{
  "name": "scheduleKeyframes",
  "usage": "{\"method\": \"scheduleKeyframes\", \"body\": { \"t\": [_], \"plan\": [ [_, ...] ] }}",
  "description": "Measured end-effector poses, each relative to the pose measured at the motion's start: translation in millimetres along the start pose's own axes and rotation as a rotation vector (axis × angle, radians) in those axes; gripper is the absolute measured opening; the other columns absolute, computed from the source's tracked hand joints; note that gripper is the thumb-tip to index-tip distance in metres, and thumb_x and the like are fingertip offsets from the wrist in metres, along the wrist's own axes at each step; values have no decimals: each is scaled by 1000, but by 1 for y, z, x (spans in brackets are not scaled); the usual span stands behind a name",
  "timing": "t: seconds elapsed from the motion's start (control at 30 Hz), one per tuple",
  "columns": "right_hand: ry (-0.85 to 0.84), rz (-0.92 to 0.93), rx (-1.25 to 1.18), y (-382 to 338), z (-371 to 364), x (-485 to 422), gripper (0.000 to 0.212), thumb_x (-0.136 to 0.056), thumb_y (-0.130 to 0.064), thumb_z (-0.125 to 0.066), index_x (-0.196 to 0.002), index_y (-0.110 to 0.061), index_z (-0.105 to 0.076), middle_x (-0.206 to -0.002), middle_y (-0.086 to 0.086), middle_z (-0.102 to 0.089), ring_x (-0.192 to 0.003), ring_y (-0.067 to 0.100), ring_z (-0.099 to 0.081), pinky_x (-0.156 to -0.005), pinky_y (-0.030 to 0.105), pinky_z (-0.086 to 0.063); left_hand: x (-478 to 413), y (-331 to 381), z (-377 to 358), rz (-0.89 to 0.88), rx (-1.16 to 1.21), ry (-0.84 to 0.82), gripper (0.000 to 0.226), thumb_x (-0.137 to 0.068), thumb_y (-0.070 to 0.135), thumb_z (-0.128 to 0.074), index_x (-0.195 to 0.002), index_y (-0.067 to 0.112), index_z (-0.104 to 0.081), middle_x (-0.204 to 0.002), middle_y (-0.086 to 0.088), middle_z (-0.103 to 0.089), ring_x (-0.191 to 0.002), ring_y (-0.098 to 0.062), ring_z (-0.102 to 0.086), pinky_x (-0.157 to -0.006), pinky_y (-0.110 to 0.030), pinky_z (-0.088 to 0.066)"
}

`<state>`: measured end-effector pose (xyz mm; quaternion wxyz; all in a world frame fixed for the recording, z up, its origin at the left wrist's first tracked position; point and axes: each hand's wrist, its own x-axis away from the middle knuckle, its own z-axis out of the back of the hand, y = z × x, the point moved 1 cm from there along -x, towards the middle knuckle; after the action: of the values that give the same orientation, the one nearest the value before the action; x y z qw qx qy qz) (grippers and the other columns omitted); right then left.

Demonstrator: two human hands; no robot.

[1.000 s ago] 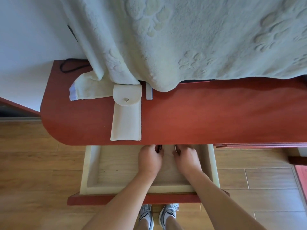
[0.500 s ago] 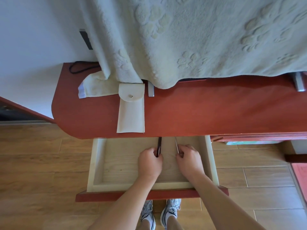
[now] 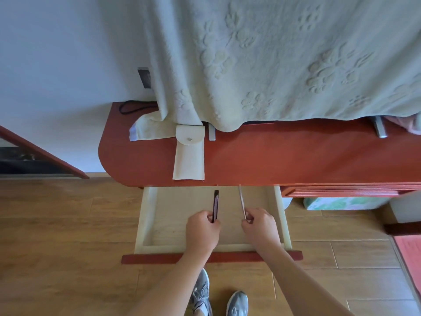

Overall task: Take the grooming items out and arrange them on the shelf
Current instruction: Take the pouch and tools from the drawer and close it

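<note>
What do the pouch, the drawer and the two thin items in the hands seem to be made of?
The pouch: matte cream cloth, snap on its flap. The drawer: pale bare-looking wood with visible grain. The dark item in the left hand: glossy, perhaps plastic or lacquered wood. The pale item in the right hand: thin, perhaps metal; unclear.

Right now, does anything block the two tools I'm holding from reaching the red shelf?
Nothing visible between the dark tool, the pale tool and the shelf; a cream pouch lies on its left part.
</note>
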<state>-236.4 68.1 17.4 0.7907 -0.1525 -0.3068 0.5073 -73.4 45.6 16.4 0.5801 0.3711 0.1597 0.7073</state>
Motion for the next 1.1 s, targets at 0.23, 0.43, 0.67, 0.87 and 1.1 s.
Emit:
{"method": "scheduleKeyframes", "body": {
  "t": [0.23,0.43,0.67,0.87,1.1],
  "plan": [
    [-8,60,-61,-9,26,34,25,-72,-5,-50,-58,-15,-31,-56,-2,-35,-56,15,-31,-48,26,-24,36,20,24,18,-41,60,6,-79,18,-69,-75,20,-73,-56,5,-63,-50,-11,-60,-49,-26,-50],
    [20,107,-58,-12,51,54,35,-76,-3,-52,-56,-24,-31,-61,-5,-38,-55,10,-34,-44,18,-25,59,40,29,-7,-10,88,7,-83,17,-69,-82,20,-75,-57,8,-64,-49,-8,-59,-46,-20,-49],
    [55,122,-41,-16,69,44,26,-79,-6,-53,-60,-18,-39,-68,0,-46,-58,15,-39,-50,26,-35,58,62,32,-46,17,121,7,-84,19,-70,-88,21,-75,-59,10,-63,-51,-6,-59,-48,-17,-48],
    [94,137,-75,-31,78,16,32,-78,-4,-54,-59,-24,-37,-68,-2,-45,-59,13,-38,-50,23,-30,26,79,35,-89,64,127,19,-83,14,-69,-65,17,-64,-46,8,-45,-38,-9,-39,-42,-15,-32],
    [144,124,-82,-49,83,-27,36,-77,-4,-55,-57,-24,-32,-68,0,-44,-57,13,-36,-49,22,-32,-25,106,40,-162,63,126,48,-81,11,-70,-51,29,-37,-45,10,-36,-43,-9,-34,-45,-17,-27]
  ]
}}
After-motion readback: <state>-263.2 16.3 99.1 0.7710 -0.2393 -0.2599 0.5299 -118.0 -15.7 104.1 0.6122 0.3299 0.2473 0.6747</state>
